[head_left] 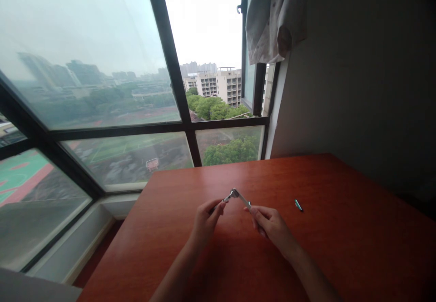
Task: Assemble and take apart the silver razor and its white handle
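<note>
Above the table, a silver drawing compass [235, 193] is held with its grey hinge uppermost and its two legs spread wide. My left hand [206, 220] pinches the leg that slopes down to the left, between thumb and fingers. The other leg, a flat light strip, runs into the closed fingers of my right hand [270, 225]. Both leg ends are partly hidden by the fingers. To the right of my right hand, a small slim teal and dark stick-like piece [298, 205] lies on the table, too small to name.
The reddish-brown wooden table [340, 238] stretches under both forearms. Its far edge meets a dark-framed window [225, 125], whose upper sash is open. A pale cloth [272, 20] hangs at the top right, beside a dark wall [357, 75].
</note>
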